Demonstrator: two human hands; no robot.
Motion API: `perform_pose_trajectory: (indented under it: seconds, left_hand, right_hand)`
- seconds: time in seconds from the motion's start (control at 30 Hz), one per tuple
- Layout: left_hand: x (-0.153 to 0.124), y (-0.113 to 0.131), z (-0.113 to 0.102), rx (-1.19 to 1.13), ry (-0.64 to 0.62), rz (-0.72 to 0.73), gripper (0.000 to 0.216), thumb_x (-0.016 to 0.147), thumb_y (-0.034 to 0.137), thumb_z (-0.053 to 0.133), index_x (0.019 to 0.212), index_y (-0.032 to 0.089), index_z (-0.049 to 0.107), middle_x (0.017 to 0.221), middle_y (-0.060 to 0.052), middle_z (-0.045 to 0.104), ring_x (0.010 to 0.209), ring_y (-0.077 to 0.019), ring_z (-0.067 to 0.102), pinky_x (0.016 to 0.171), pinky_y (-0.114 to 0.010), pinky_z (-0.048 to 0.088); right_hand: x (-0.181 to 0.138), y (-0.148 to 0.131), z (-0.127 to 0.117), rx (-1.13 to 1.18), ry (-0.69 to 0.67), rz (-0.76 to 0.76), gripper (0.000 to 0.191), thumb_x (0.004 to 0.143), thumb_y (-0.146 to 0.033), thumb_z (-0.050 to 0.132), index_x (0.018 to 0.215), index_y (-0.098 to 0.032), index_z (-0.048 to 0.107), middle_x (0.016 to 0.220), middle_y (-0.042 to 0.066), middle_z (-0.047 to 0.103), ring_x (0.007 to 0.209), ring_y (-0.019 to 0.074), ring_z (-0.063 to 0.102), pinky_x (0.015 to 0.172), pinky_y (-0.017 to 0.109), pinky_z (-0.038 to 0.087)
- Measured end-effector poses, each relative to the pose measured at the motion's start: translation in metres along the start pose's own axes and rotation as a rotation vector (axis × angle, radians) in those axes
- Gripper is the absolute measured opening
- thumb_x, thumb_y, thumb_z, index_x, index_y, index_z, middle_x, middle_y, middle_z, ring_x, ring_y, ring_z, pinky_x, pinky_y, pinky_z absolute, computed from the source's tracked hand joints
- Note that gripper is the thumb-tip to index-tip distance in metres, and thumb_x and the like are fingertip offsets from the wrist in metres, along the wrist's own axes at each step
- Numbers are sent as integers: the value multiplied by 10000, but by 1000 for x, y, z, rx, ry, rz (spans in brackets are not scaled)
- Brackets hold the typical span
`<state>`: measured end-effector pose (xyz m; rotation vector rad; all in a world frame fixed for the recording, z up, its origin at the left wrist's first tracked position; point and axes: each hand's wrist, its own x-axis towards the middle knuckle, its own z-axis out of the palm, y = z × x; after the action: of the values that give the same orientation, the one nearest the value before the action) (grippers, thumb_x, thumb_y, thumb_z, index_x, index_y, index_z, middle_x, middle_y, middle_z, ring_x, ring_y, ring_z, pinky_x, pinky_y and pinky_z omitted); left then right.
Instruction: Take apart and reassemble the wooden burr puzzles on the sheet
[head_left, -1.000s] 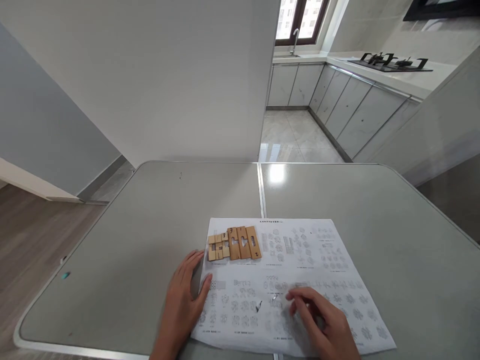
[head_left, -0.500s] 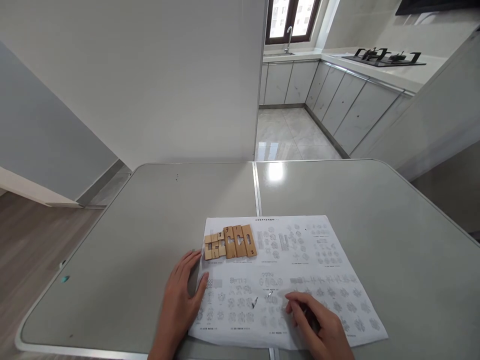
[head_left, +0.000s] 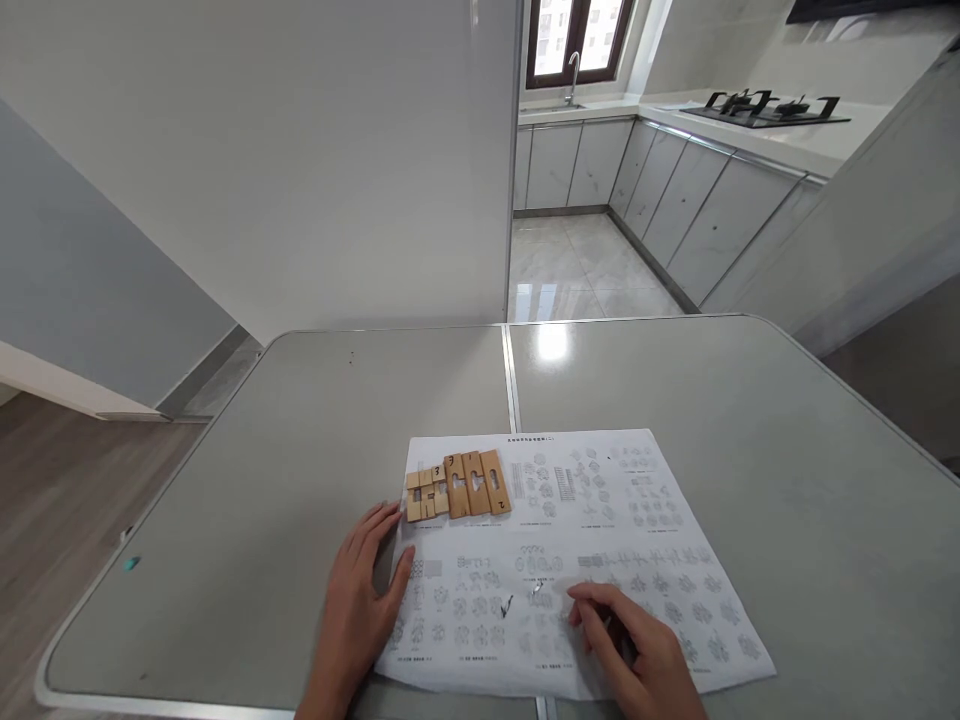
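A large printed paper sheet (head_left: 502, 545) with rows of small diagrams lies before me. My left hand (head_left: 356, 605) rests at its left edge, fingers apart and stretched forward, with the fingertips close to the wooden pieces. Over the lower right part of the sheet, my right hand (head_left: 634, 640) is curled, thumb and index finger drawn together, and nothing shows in it. Wooden puzzle pieces (head_left: 496, 500) with cut-out slots and handwritten numbers lie side by side on the sheet's upper left. Several are long flat bars; smaller notched pieces (head_left: 413, 509) sit at the left end.
The grey folding table (head_left: 225, 520) has a metal seam (head_left: 511, 380) running under the paper. A small teal bit (head_left: 131, 564) lies near its left edge. Beyond are a white wall (head_left: 337, 180) and a kitchen with a gas hob (head_left: 765, 118) and a tap (head_left: 574, 78).
The view has shifted very slightly. Both hands, the sheet and the wooden pieces hold the same positions relative to each other.
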<state>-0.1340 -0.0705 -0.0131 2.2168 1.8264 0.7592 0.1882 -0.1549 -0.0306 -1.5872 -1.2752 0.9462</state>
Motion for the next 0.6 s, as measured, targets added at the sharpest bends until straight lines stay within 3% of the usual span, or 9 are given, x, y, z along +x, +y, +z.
perform_pose_trajectory:
  seconds: [0.6]
  left_hand:
    - [-1, -2, 1, -16, -5, -4, 366, 1041, 410, 586, 1374, 266, 632, 1483, -103, 647, 1421, -332, 581, 1154, -591, 527]
  right_hand:
    - [1, -2, -1, 26, -12, 22, 408, 1020, -594, 589, 994, -234, 778, 802, 41, 753, 630, 175, 671, 565, 236, 545]
